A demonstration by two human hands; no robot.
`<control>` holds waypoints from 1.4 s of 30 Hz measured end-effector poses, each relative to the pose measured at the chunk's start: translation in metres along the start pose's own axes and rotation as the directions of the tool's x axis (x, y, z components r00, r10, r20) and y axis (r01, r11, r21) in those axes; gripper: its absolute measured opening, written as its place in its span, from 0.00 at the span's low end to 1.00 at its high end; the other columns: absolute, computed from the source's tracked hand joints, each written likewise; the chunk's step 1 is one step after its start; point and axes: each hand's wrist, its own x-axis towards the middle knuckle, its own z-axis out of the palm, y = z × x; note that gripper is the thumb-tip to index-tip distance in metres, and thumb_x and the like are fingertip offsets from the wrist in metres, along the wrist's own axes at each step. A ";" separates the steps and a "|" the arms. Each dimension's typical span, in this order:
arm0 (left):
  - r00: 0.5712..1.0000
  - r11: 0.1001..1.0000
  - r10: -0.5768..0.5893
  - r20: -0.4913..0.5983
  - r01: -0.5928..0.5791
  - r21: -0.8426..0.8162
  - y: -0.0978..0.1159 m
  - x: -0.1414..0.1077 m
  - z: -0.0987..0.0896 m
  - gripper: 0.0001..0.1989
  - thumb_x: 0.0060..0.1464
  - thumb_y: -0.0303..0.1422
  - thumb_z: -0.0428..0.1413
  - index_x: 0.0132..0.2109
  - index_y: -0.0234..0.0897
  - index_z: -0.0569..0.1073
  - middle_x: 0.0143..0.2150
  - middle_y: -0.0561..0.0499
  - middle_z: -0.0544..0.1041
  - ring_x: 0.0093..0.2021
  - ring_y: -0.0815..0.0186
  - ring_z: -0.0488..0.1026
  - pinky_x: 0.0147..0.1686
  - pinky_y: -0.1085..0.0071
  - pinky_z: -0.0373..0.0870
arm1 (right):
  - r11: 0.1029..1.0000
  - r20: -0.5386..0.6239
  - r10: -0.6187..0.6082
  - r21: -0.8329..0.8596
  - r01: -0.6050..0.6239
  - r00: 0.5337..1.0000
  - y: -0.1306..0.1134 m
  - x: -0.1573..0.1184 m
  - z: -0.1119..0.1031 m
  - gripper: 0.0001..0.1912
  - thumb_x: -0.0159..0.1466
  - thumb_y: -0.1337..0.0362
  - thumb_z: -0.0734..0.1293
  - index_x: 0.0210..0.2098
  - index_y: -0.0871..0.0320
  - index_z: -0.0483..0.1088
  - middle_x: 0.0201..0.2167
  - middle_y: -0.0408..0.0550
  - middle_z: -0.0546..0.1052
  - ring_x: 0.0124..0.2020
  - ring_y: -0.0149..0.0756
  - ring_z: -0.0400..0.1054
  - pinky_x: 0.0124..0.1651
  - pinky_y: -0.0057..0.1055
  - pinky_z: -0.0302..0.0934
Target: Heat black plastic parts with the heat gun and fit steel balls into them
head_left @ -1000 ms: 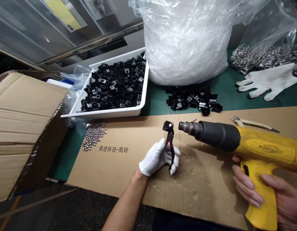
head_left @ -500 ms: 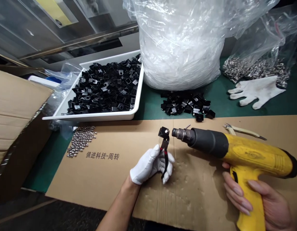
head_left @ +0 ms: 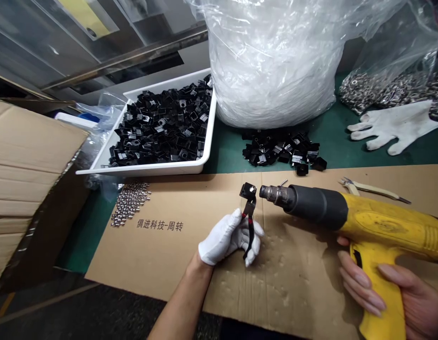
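Note:
My left hand (head_left: 229, 238), in a white glove, is closed around the black handles of a pair of pliers (head_left: 249, 212). Their jaws hold up a small black plastic part (head_left: 246, 190) with a shiny metal piece (head_left: 253, 189) on its right side. My bare right hand (head_left: 374, 288) grips the handle of a yellow heat gun (head_left: 385, 222). The gun's stepped metal nozzle (head_left: 275, 193) points left at the metal piece, a small gap away from it.
A white tray (head_left: 211, 123) of black parts stands back left; a pile of similar parts (head_left: 282, 151) lies near a big plastic bag (head_left: 271, 66). Small metal pieces (head_left: 130, 203) sit on the cardboard sheet (head_left: 162, 264). Cutters (head_left: 374, 189), a loose glove (head_left: 396, 125) and bagged fittings (head_left: 392, 89) are right.
The whole view has shifted slightly, so things appear a little further right. Both hands keep their grips, and the nozzle stays close beside the black part.

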 end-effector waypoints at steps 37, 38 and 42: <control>0.998 0.993 -0.017 -0.063 0.024 0.120 0.011 -0.008 -0.007 0.37 0.66 0.60 0.50 0.49 0.26 0.78 0.26 0.42 0.80 0.21 0.62 0.77 0.25 0.70 0.71 | 0.993 0.010 0.013 -0.117 -0.011 1.000 -0.007 0.001 0.005 0.20 0.65 0.55 0.70 0.55 0.52 0.76 0.30 0.48 0.70 0.21 0.32 0.58 0.23 0.31 0.55; 0.998 0.992 -0.018 -0.060 0.025 0.121 0.011 -0.008 -0.007 0.37 0.66 0.60 0.49 0.49 0.26 0.78 0.26 0.42 0.80 0.21 0.62 0.77 0.25 0.70 0.71 | 0.993 0.008 0.012 -0.116 -0.011 1.000 -0.007 0.001 0.006 0.20 0.65 0.55 0.70 0.55 0.52 0.76 0.30 0.48 0.70 0.21 0.32 0.58 0.23 0.31 0.55; 0.998 0.992 -0.026 -0.049 0.032 0.125 0.012 -0.008 -0.007 0.37 0.65 0.61 0.50 0.50 0.26 0.78 0.26 0.42 0.80 0.21 0.62 0.77 0.25 0.69 0.71 | 0.994 -0.016 0.002 -0.110 -0.004 1.000 -0.006 0.002 0.007 0.20 0.64 0.55 0.70 0.55 0.51 0.76 0.30 0.48 0.70 0.20 0.32 0.57 0.22 0.31 0.55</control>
